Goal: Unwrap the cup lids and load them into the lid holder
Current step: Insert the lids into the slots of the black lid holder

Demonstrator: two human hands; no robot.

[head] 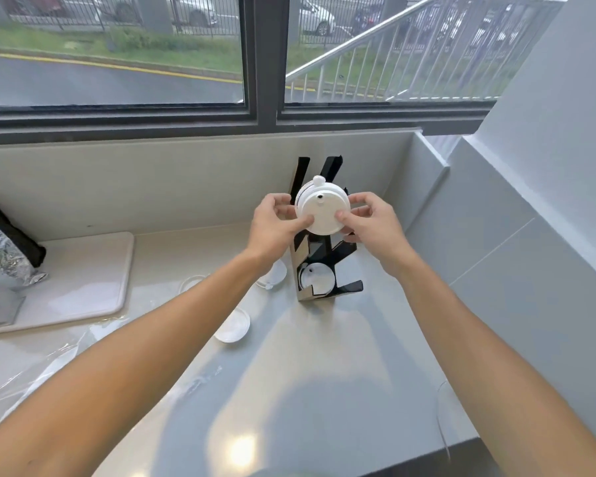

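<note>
**Desk:** While both arms reach out over the pale counter (324, 356), what do the hands hold?

**Photographer:** A small stack of white cup lids (322, 210), lifted in front of the upper part of the black lid holder (327, 266). The left hand (276, 222) grips the stack's left edge, thumb pressed on the top face; the right hand (372, 225) grips the right edge in the same way, fingers curled behind. The top lid faces the camera, its small dark sip hole showing, and a round white tab sticks up at the stack's far edge.

**Desk:** And the holder itself?

**Photographer:** It stands upright at the far side of the counter, close to the low backsplash under the window (255, 63). One white lid (317, 278) already sits in its bottom section, tilted against the frame.

**Desk:** Anything loose nearby?

**Photographer:** To the left of the holder, a lid (233, 327) lies flat on the counter, nearer the camera; two others (276, 273) are partly hidden behind the left forearm. Clear plastic wrap (25, 376) is crumpled at the near left. Beyond it lies a beige mat (83, 284), with a foil bag (0, 249) at the far left edge.
</note>
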